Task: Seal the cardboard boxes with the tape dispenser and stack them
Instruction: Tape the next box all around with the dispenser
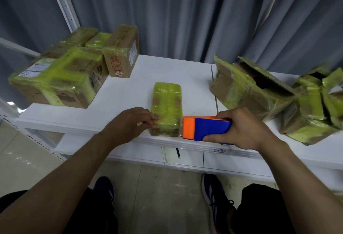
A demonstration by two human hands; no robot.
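Centrally, near the front edge of the white tabletop (167,70), lies a small box (166,107), flat and wrapped all over in yellow-green tape, long axis running away from the person.

Left hand (130,122): grip closed on the small box at its near left edge, fingers curled onto the top, thumb against the side wall.

Right hand (241,129): grip clamped round the blue body of the tape dispenser (207,128), thumb underneath, fingers over the top. Dispenser lies on its side just right of the small box; its orange head and toothed blade face the box's near right corner, touching or nearly so; cannot tell which.

Far left: sealed boxes (61,79) in a cluster, heavily taped, some stacked, one brown box (120,55) standing upright beside them.

Far right: open boxes (250,88), flaps up and torn, well apart from the small box.

Grey curtain (185,20) behind. Dark shoes (217,191) on the floor below the tabletop.
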